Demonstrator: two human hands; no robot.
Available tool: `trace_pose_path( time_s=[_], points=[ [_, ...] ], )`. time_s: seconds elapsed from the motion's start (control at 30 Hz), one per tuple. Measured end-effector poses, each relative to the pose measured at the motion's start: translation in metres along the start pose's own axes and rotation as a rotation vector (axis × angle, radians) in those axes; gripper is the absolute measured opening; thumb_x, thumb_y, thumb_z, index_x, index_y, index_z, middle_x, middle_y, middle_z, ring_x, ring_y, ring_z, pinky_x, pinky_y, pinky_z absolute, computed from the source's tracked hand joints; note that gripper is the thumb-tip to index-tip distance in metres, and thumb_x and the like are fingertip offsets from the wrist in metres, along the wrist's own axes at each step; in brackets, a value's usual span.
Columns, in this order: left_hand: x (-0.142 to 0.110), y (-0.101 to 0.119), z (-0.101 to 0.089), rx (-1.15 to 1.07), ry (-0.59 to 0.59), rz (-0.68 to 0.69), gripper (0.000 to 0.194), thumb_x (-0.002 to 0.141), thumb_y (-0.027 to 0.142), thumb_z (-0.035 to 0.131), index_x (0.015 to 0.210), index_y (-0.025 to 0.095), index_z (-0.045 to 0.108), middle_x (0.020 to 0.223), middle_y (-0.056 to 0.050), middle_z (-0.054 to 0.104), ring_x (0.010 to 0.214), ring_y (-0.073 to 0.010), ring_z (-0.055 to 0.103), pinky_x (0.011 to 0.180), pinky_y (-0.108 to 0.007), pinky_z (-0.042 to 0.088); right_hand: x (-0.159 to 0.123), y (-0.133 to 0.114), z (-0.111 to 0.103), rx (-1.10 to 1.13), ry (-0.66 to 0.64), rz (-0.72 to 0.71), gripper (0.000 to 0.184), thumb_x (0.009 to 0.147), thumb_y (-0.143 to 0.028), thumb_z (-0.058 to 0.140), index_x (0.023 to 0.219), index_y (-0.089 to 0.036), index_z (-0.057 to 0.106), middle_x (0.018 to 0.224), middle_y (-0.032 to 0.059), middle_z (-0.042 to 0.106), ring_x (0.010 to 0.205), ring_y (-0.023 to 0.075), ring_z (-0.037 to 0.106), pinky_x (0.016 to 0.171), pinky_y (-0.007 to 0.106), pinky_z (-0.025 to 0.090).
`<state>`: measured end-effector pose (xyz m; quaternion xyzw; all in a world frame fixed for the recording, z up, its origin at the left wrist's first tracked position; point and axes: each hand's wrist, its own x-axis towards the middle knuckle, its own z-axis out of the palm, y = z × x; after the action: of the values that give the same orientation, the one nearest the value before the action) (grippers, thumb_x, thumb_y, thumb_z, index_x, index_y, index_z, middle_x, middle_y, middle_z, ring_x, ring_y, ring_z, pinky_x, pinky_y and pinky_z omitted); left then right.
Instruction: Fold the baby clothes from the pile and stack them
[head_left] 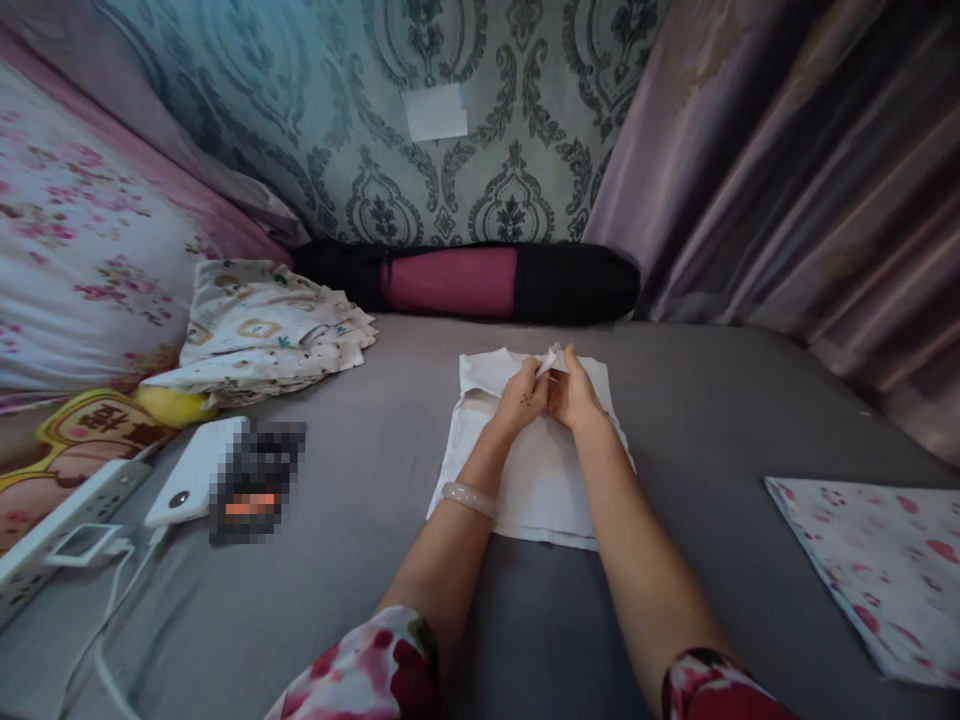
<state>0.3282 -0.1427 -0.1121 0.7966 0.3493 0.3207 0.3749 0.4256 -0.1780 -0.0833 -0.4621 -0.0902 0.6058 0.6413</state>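
Note:
A white garment [551, 480] lies flat on the grey bed sheet in front of me, its upper part folded and raised; its exact kind is hard to make out. At its top edge my left hand [523, 396] pinches a small twisted bit of the white cloth between thumb and fingers. A pale bangle [469, 497] circles the left wrist. Close beside it, my right hand [577, 392] has its thumb up and its fingers curled at the same bit of cloth. The fingertips of both hands are partly hidden.
On the left are a crumpled printed cloth [277, 335], a white power bank [199, 472], a blurred dark object [259, 480] and a power strip [67, 535] with cables. A black and pink bolster-shaped bag [450, 280] lies by the wall; folded printed fabric [885, 570] lies right.

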Motion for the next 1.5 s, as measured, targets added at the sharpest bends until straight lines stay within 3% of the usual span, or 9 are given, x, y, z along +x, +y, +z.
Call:
trace_pose_path(
  time_s=[0.17,0.47,0.57,0.67,0.77,0.9,1.13,1.33,1.5],
  points=[
    [-0.001,0.005,-0.02,0.126,-0.152,0.033,0.036,0.087,0.039,0.055,0.115,0.016,0.057,0.107,-0.01,0.067,0.091,-0.02,0.063,0.084,-0.032,0.048,0.005,0.002,0.0,-0.031,0.052,-0.066,0.025,0.089,-0.04,0.058,0.073,-0.023,0.051,0.053,-0.0063,0.053,0.043,0.0105,0.05,0.046,0.02,0.046],
    [-0.012,-0.023,-0.097,0.323,-0.128,-0.203,0.078,0.068,0.055,0.073,0.131,0.016,0.047,0.128,-0.016,0.054,0.119,-0.0299,0.051,0.1,-0.04,0.042,0.005,-0.002,-0.006,-0.02,0.08,-0.059,0.018,0.088,-0.036,0.06,0.094,-0.019,0.062,0.074,0.0028,0.07,0.073,0.0186,0.067,0.068,0.034,0.059],
    [-0.013,-0.038,-0.098,0.442,-0.166,-0.28,0.074,0.064,0.04,0.079,0.128,0.02,0.049,0.133,-0.015,0.046,0.126,-0.0305,0.044,0.104,-0.038,0.039,0.012,0.002,-0.01,-0.1,0.182,-0.147,0.009,0.081,-0.016,0.061,0.09,-0.017,0.062,0.072,0.0012,0.069,0.07,0.0166,0.066,0.067,0.033,0.059],
    [-0.013,-0.045,-0.093,0.54,-0.105,-0.308,0.058,0.07,0.027,0.071,0.124,0.023,0.051,0.131,-0.012,0.044,0.127,-0.0289,0.041,0.104,-0.036,0.037,0.019,0.006,-0.015,-0.229,0.291,-0.259,0.02,0.071,-0.005,0.058,0.086,-0.017,0.063,0.071,-0.0001,0.068,0.067,0.0153,0.065,0.066,0.031,0.058],
    [-0.013,-0.046,-0.092,0.573,-0.047,-0.316,0.049,0.075,0.012,0.058,0.122,0.024,0.051,0.125,-0.011,0.047,0.121,-0.0253,0.045,0.1,-0.033,0.039,0.027,0.009,-0.024,-0.395,0.371,-0.373,0.026,0.066,-0.007,0.056,0.088,-0.017,0.065,0.073,-0.0001,0.067,0.067,0.0158,0.064,0.067,0.029,0.056],
    [-0.016,-0.043,-0.093,0.539,-0.043,-0.389,0.058,0.067,-0.002,0.048,0.119,0.023,0.049,0.118,-0.011,0.049,0.109,-0.0219,0.052,0.088,-0.029,0.045,0.031,0.007,-0.036,-0.72,0.453,-0.489,0.034,0.066,-0.014,0.053,0.097,-0.016,0.068,0.083,0.0038,0.07,0.076,0.0187,0.066,0.073,0.029,0.053],
    [-0.017,-0.053,-0.088,0.547,-0.029,-0.411,0.032,0.07,0.003,0.048,0.092,0.021,0.063,0.111,-0.01,0.055,0.093,-0.0206,0.06,0.078,-0.028,0.048,0.015,0.001,-0.035,-1.288,0.514,-0.512,0.026,0.08,-0.017,0.053,0.101,-0.015,0.067,0.101,0.0142,0.07,0.099,0.0273,0.063,0.088,0.036,0.047],
    [-0.013,-0.048,-0.097,0.439,-0.162,-0.621,0.032,0.066,0.008,0.054,0.093,0.02,0.066,0.074,-0.004,0.065,0.071,-0.0194,0.064,0.064,-0.026,0.048,0.008,0.003,-0.035,-1.412,0.533,-0.503,0.025,0.085,-0.019,0.053,0.107,-0.019,0.066,0.104,0.0137,0.068,0.106,0.028,0.06,0.093,0.039,0.044],
    [-0.009,-0.037,-0.103,0.488,-0.248,-0.639,0.015,0.07,0.018,0.055,0.078,0.021,0.068,0.055,-0.003,0.062,0.07,-0.0204,0.064,0.064,-0.026,0.047,0.009,0.003,-0.04,-1.461,0.545,-0.488,0.025,0.088,-0.021,0.053,0.109,-0.015,0.065,0.108,0.0185,0.065,0.11,0.0305,0.057,0.095,0.042,0.041]
  ],
)
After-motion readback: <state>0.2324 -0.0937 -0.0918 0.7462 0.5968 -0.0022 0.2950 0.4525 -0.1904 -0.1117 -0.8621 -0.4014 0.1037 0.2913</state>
